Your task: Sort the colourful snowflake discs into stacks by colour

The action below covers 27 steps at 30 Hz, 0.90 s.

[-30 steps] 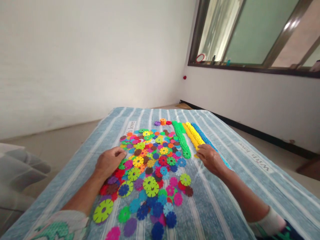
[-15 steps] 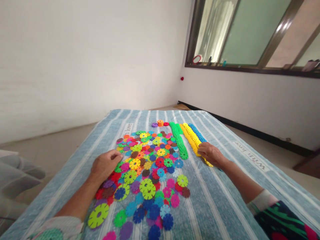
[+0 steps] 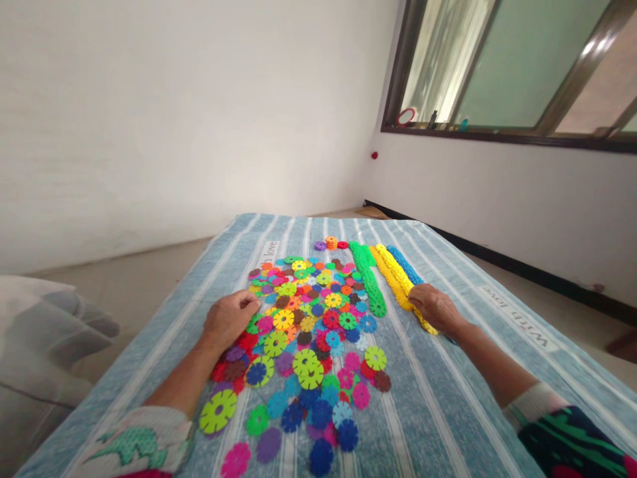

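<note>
A loose spread of many-coloured plastic snowflake discs [image 3: 308, 332] lies on a blue striped cloth [image 3: 438, 411]. My left hand [image 3: 229, 318] rests on the spread's left edge, fingers curled over some discs; what it holds, if anything, is hidden. Beside the spread lie joined rows of discs: a green row [image 3: 369, 285], yellow rows [image 3: 393, 275] and a blue row [image 3: 405, 265]. My right hand [image 3: 436, 307] lies on the near end of the yellow rows, fingers bent down onto them.
A few separate discs [image 3: 330, 243] sit at the far end of the cloth. A grey-white bundle [image 3: 44, 332] lies off the left edge. A window ledge [image 3: 497, 136] with small items runs along the right wall. The floor lies beyond the cloth.
My right hand has shifted from the near tip of the rows to rest on the yellow rows. The left hand has hardly moved. The camera view has swung slightly.
</note>
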Available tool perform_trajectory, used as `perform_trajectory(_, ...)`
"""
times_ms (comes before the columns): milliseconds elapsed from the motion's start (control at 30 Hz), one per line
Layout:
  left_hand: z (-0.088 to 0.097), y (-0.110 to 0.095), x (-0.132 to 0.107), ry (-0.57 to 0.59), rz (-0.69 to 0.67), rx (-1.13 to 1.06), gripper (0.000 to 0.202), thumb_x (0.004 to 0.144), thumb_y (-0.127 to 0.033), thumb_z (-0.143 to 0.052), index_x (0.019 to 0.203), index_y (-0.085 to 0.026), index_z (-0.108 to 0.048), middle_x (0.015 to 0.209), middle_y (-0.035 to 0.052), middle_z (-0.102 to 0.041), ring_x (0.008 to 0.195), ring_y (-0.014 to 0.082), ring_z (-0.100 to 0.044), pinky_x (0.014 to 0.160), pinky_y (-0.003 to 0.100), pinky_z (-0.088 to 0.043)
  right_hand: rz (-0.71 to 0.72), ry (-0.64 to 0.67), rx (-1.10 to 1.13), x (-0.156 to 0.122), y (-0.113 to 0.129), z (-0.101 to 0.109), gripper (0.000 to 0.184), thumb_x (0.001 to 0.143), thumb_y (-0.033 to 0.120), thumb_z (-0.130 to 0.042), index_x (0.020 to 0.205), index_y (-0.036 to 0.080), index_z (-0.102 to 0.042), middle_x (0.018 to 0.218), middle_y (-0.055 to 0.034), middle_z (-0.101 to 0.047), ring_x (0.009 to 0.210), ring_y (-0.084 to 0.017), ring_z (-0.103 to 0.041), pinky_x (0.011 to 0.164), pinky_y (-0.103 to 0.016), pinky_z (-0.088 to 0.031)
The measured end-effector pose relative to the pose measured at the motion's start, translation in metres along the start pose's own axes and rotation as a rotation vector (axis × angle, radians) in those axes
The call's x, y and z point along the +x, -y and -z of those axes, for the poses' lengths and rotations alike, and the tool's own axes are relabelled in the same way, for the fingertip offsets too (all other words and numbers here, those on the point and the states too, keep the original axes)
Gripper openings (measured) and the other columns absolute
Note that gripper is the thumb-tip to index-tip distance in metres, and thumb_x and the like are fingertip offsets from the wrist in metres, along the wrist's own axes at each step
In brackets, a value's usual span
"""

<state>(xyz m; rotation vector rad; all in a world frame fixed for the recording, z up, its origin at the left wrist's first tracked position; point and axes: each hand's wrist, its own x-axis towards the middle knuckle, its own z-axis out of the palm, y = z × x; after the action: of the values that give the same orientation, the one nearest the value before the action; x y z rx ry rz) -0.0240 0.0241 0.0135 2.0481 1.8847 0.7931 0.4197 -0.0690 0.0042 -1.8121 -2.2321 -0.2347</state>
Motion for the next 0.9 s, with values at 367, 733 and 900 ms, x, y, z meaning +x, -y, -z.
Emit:
perform_trajectory(367,-0.002,0.003,0.002,0.017,-0.002,0.016,0.027,0.071,-0.043,-0.048,0.074,-0.022,-0.065,0.075,0.001,-0.071,0.075,0.0204,-0.064,0.066,0.026,-0.041,0.099,-0.046,0.041,0.008,0.062,0.002,0.015,0.093,0.021,-0.051,0.085,0.018,-0.064,0.088,-0.0063,-0.063,0.091,-0.018,-0.056,0.081,-0.029,-0.041)
perform_trajectory(733,0.002,0.002,0.006,0.081,0.0,0.09,0.033,0.075,-0.045,-0.044,0.084,-0.021,-0.066,0.081,0.0003,-0.071,0.079,0.0192,-0.064,0.068,0.025,-0.04,0.344,-0.103,0.134,0.02,0.158,-0.019,0.019,0.095,0.025,-0.05,0.078,0.018,-0.058,0.083,-0.0039,-0.061,0.081,-0.017,-0.053,0.074,-0.029,-0.039)
perform_trajectory(900,-0.001,0.006,0.007,0.08,-0.009,0.079,0.033,0.076,-0.044,-0.045,0.086,-0.021,-0.066,0.082,0.0002,-0.072,0.081,0.0193,-0.063,0.068,0.024,-0.04,0.325,-0.093,0.124,0.018,0.163,-0.017,0.019,0.093,0.023,-0.052,0.076,0.018,-0.059,0.084,-0.0045,-0.061,0.081,-0.018,-0.054,0.072,-0.029,-0.04)
